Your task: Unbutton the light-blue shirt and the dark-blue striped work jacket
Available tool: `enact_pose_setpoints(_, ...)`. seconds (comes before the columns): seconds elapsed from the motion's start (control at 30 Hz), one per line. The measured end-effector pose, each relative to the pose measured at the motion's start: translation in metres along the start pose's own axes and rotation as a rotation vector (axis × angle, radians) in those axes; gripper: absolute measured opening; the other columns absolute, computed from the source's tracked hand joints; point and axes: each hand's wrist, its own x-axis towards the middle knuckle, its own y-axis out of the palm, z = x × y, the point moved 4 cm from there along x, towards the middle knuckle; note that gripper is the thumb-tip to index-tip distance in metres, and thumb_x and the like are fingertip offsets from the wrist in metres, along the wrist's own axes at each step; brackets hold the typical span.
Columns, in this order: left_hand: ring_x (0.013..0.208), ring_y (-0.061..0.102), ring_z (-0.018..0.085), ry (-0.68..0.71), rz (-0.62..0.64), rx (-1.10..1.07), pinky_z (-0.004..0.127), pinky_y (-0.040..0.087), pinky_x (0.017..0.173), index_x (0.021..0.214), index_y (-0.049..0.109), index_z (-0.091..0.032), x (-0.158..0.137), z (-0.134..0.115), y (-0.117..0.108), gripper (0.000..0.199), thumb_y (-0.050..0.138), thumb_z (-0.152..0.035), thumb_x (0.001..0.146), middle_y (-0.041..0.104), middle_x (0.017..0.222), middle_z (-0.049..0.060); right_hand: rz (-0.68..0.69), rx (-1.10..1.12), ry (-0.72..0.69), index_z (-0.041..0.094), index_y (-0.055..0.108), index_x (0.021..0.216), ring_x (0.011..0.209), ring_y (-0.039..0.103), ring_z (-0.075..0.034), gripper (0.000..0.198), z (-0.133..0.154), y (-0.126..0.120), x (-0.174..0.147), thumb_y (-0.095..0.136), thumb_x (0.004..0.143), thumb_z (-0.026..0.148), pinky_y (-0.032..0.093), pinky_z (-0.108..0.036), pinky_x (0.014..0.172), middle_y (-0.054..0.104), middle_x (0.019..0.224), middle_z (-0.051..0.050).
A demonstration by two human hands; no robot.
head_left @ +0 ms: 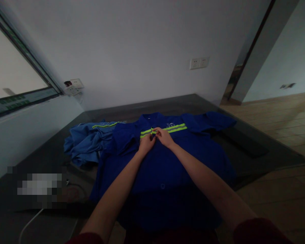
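A dark blue work shirt [173, 162] with a yellow-green and grey reflective stripe [176, 128] lies front up, its collar toward the wall and its hem toward me. On the front opening at stripe height, my left hand [147, 143] pinches the fabric edge. Just right of it, my right hand [163, 137] has thumb and fingertips together on the same opening. Whether a button sits between the fingers is too small to make out. Left of the shirt is a crumpled lighter blue garment [87, 144], also with a yellow-green stripe, partly overlapped by the shirt.
Everything rests on a dark table [277, 154] whose far edge meets a white wall. Wall sockets [199, 63] and a plugged socket [73, 88] are on the wall. A white cable [30, 222] runs at lower left near a blurred patch. Tiled floor [269, 118] lies to the right.
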Motion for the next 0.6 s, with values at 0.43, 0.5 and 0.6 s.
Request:
enact_pose_setpoints(0.43, 0.059, 0.045, 0.012, 0.064, -0.028, -0.227, 0.023, 0.029, 0.056, 0.068, 0.050, -0.017, 0.0047, 0.0023, 0.0025, 0.015, 0.051, -0.016, 0.083, 0.047, 0.061, -0.003, 0.056, 0.002, -0.061, 0.017, 0.061, 0.106, 0.070, 0.055, -0.014, 0.035, 0.0044, -0.0058, 0.0043, 0.052, 0.075, 0.004, 0.042, -0.025, 0.071, 0.058, 0.076, 0.001)
enact_pose_setpoints(0.5, 0.059, 0.044, 0.012, 0.062, -0.026, -0.254, 0.022, 0.030, 0.056, 0.067, 0.050, -0.017, 0.0049, 0.0022, 0.0021, 0.015, 0.051, -0.016, 0.082, 0.046, 0.061, -0.003, 0.068, 0.004, -0.072, 0.016, 0.060, 0.107, 0.074, 0.056, -0.015, 0.035, 0.0053, -0.0070, 0.0045, 0.052, 0.075, 0.004, 0.043, -0.026, 0.073, 0.059, 0.078, 0.000)
enact_pose_setpoints(0.6, 0.059, 0.043, 0.012, 0.067, -0.027, -0.291, 0.022, 0.029, 0.056, 0.066, 0.048, -0.017, 0.0056, 0.0031, 0.0028, 0.016, 0.051, -0.016, 0.082, 0.045, 0.060, -0.004, 0.060, -0.014, -0.085, 0.016, 0.060, 0.108, 0.078, 0.057, -0.015, 0.035, 0.0077, -0.0096, 0.0040, 0.052, 0.076, 0.003, 0.043, -0.027, 0.076, 0.062, 0.082, -0.001)
